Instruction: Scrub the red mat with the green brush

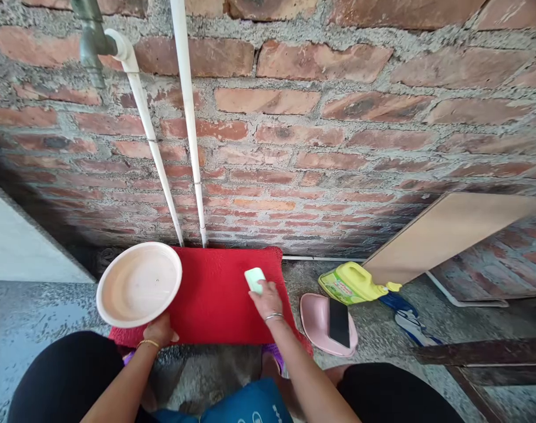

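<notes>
My right hand (268, 301) is closed on the near end of a pale green bar of soap (254, 281), over the right part of a red cloth (219, 294). The cloth lies spread over a low flat surface, its edges hanging down. At the cloth's near left edge is my left hand (161, 330). Its fingers are mostly hidden under the rim of a pale pink basin (140, 282), and I cannot make out whether it grips the basin or the cloth. The basin overlaps the cloth's left end, and its inside looks bare.
A pink scoop (314, 320) with a dark brush or block (339, 323) stands right of the cloth. Behind it lies a yellow detergent jug (349, 283). A board (444, 235) leans against the brick wall (289, 135). White pipes (192, 129) and a tap (91, 47) are at left.
</notes>
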Tool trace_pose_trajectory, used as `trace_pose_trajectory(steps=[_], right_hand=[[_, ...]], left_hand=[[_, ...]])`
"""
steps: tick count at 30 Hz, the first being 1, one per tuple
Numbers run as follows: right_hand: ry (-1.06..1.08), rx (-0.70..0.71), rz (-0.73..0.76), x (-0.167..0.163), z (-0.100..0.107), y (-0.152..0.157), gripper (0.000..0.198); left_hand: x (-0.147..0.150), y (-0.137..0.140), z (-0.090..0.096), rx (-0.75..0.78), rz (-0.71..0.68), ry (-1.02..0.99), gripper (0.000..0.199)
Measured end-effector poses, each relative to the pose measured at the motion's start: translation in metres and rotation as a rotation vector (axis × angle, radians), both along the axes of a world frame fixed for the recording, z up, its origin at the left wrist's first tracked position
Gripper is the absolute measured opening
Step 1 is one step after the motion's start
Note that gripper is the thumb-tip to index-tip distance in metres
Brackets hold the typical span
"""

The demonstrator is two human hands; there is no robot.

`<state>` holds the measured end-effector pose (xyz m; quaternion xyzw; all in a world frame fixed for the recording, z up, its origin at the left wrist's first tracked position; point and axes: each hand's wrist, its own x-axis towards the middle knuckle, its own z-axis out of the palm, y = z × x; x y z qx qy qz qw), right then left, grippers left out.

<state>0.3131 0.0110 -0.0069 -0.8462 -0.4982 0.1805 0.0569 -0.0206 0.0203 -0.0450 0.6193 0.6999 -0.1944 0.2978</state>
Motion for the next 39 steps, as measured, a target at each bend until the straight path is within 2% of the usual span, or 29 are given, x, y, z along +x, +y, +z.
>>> trace_pose_trajectory(steps=[5,8,10,12,16,19,21,23,26,30,34,36,39], right_hand=[[0.086,0.001,0.43,-0.101,-0.014,0.009,0.039],[0.059,-0.041,0.533,-0.119,-0.016,0.011,0.039],[0.032,-0.051,0.513,-0.105,-0.015,0.011,0.038],[0.001,-0.06,0.435,-0.076,-0.013,0.008,0.036],[-0.074,-0.102,0.199,0.0,-0.007,-0.008,0.039],[-0.075,-0.149,-0.001,0.045,-0.001,-0.024,0.041],[-0.069,-0.165,-0.137,0.06,0.004,-0.032,0.042],[-0.074,-0.153,-0.246,0.063,0.007,-0.037,0.044],[-0.066,-0.093,-0.241,0.038,0.008,-0.037,0.046],[-0.019,-0.03,0.06,-0.037,-0.001,-0.032,0.041],[0.028,-0.058,0.349,-0.106,-0.009,-0.026,0.04],[0.027,-0.067,0.412,-0.116,-0.008,-0.024,0.039],[-0.026,-0.095,0.346,-0.088,-0.001,-0.026,0.038]], left_hand=[[0.001,0.0,0.007,-0.023,-0.009,0.006,0.042],[0.001,0.0,0.008,-0.021,-0.018,0.007,0.041],[0.0,0.0,0.004,-0.018,-0.017,0.008,0.043],[-0.001,0.0,-0.002,-0.01,-0.013,0.011,0.044],[-0.003,-0.001,-0.011,0.01,-0.004,0.001,0.043],[-0.003,-0.003,-0.009,0.023,-0.008,-0.013,0.042],[-0.003,-0.004,-0.006,0.019,-0.005,-0.019,0.042],[-0.002,-0.004,-0.003,0.021,-0.001,-0.022,0.044],[-0.002,-0.005,-0.004,0.035,0.006,-0.02,0.048],[-0.003,-0.005,-0.005,0.036,0.012,-0.039,0.051],[-0.003,-0.007,0.001,0.023,0.052,-0.052,0.051],[-0.002,-0.008,0.006,0.025,0.06,-0.058,0.051],[-0.001,-0.009,0.013,0.026,0.065,-0.058,0.053]])
